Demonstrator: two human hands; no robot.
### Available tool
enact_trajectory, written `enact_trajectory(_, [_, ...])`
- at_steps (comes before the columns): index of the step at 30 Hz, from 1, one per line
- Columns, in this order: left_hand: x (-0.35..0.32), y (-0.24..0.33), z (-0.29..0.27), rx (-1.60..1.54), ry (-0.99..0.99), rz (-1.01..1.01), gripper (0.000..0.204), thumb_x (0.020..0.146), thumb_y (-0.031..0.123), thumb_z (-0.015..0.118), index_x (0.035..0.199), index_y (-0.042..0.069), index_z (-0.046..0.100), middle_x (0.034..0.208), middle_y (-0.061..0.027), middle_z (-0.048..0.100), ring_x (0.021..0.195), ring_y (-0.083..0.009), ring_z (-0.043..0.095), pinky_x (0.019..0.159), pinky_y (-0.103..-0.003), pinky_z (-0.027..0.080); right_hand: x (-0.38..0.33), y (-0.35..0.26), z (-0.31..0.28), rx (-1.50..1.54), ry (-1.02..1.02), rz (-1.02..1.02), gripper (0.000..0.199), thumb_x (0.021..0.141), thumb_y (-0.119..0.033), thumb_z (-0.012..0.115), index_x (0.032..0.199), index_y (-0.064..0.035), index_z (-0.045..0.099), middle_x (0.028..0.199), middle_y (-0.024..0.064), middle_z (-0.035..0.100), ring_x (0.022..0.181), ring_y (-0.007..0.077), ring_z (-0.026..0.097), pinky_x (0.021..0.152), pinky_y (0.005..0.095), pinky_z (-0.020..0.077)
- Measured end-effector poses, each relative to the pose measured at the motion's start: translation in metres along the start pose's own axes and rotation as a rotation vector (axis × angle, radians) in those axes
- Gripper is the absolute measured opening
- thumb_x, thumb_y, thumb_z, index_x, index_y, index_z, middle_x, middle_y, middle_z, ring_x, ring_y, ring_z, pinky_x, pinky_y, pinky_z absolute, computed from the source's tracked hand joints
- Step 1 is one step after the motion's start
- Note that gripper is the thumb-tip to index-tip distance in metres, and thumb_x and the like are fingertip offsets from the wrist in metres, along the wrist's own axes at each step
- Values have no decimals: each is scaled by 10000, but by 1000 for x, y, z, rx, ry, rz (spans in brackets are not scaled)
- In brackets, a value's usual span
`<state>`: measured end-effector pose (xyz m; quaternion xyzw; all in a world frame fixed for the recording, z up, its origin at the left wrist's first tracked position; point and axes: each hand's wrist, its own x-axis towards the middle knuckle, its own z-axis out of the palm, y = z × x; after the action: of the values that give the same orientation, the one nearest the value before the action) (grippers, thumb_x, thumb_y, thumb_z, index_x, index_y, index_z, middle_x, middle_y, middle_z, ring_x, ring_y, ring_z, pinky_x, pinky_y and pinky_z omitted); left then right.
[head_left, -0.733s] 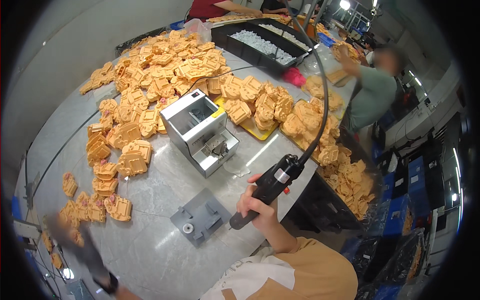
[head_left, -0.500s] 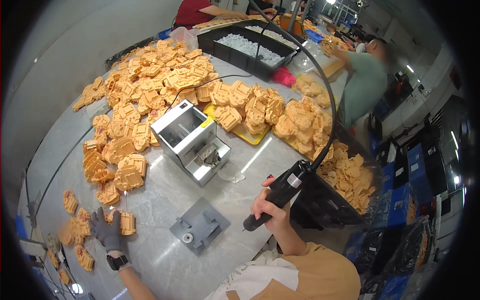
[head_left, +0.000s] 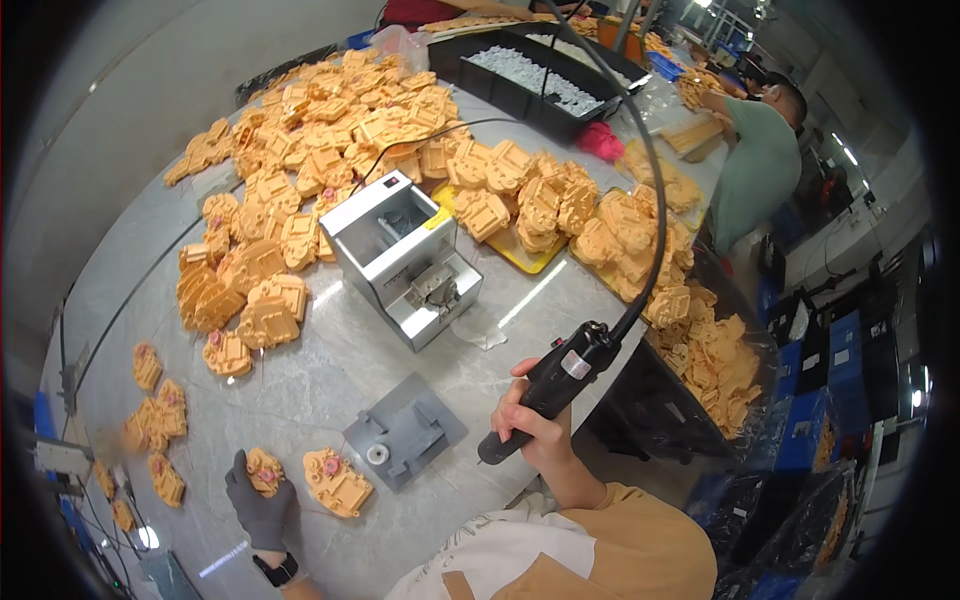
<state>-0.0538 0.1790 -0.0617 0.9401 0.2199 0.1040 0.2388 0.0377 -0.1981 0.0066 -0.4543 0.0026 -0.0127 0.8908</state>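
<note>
- Left hand [head_left: 262,508], in a grey glove, closed over a small orange moulded plastic housing [head_left: 265,470] near the near edge of the grey worktable [head_left: 330,365].
- Second orange housing [head_left: 338,482] lies just beside, next to the grey holding jig [head_left: 405,432].
- Right hand [head_left: 530,428], bare, grips the black corded electric screwdriver [head_left: 553,385], tip down, clear of the parts.

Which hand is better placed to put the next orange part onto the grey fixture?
Left. The gloved left hand already grips an orange part near the grey fixture, while the right hand is occupied by the black electric screwdriver.
</note>
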Motion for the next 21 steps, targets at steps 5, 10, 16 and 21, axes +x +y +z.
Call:
enact_trajectory(5, [-30,101,-22,-681,106,88,804,650,81,700,1342,9,297,1262,-116,423,1112,-210,457,964,-326,365,-3,5,-12,19,31,-65,467,723,-12,551,1151,-6,366,646,58,488,482,155,492,555,325,442])
enact_trajectory(10, [-22,176,23,-301,-195,697,738,540,127,749,1222,93,471,1190,-165,460,1040,-344,497,850,-412,425,-4,-3,-14,-6,44,-156,455,760,-65,531,1181,-23,363,608,25,411,464,136,449,546,308,417])
enact_trajectory(16, [-21,176,52,-155,-274,593,720,585,174,717,1249,119,444,1172,-130,462,1038,-297,483,876,-404,402,-3,-7,-27,-23,65,-156,450,768,-74,535,1178,-34,356,603,19,397,461,131,438,538,301,409])
enact_trajectory(21, [-44,163,38,-713,-176,372,614,730,205,666,1267,60,404,1245,-131,446,1113,-273,485,922,-397,413,0,-3,-29,-16,106,-133,453,765,-72,536,1178,-37,356,605,21,399,460,130,430,536,294,404])
